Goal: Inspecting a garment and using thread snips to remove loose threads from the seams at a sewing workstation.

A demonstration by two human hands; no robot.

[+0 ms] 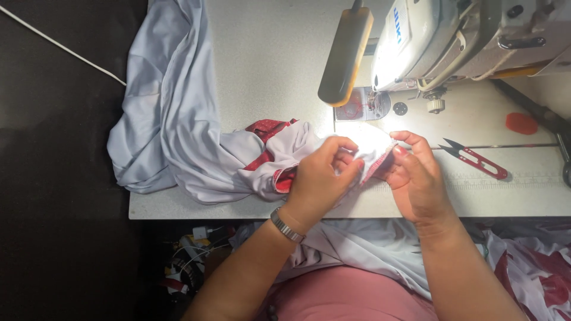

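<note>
My left hand (321,178) pinches a fold of pale grey fabric (178,131) with a red patterned trim, just in front of the sewing machine's needle plate (363,106). A metal watch sits on that wrist. My right hand (416,175) grips the same fabric edge from the right, thumb and fingers closed on the red-edged hem. The rest of the cloth bunches to the left across the white table (267,53) and hangs over its left edge and into my lap.
A white industrial sewing machine (464,35) with a lit lamp stands at the upper right. Red-handled thread snips (476,159) lie right of my hands, and a small red disc (521,123) beyond them. Red-and-white cloth (535,273) lies at the lower right. Cables lie under the table.
</note>
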